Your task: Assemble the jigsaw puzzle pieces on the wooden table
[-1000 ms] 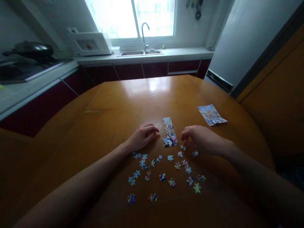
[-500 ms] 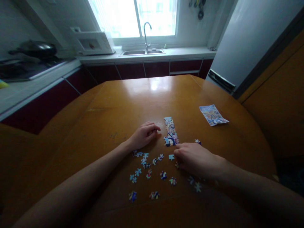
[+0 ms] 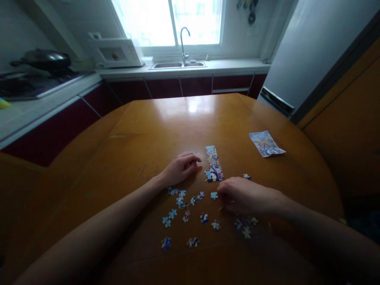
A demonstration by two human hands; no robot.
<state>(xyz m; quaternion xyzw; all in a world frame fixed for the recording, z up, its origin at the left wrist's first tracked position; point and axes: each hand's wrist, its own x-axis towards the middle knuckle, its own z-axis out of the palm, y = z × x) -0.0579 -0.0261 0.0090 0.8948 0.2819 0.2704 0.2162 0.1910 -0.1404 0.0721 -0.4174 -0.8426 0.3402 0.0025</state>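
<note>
A partly joined jigsaw puzzle strip (image 3: pixel 214 163) lies upright in my view, its lower end showing a dark blue and white figure. My left hand (image 3: pixel 181 168) rests on the wood left of the strip, fingers loosely bent and holding nothing. Just below the strip's lower right corner is my right hand (image 3: pixel 237 194), its fingers curled downward and closed; what they pinch is hidden. A pale blue puzzle piece (image 3: pixel 214 195) lies beside its fingertips. Several loose pieces are scattered nearer me, among them a blue and white one (image 3: pixel 204 217) and a multicoloured one (image 3: pixel 216 225).
A creased picture sheet (image 3: pixel 267 144) lies on the right of the wooden table (image 3: pixel 166 130). One loose puzzle piece (image 3: pixel 247 176) sits beyond my right wrist. Behind are a counter with a sink (image 3: pixel 168 65), a white microwave (image 3: pixel 118 53) and a pan (image 3: pixel 47 59).
My right hand has drawn its fingers back from the strip's lower corner and curled them down toward the table. My left hand stays in place.
</note>
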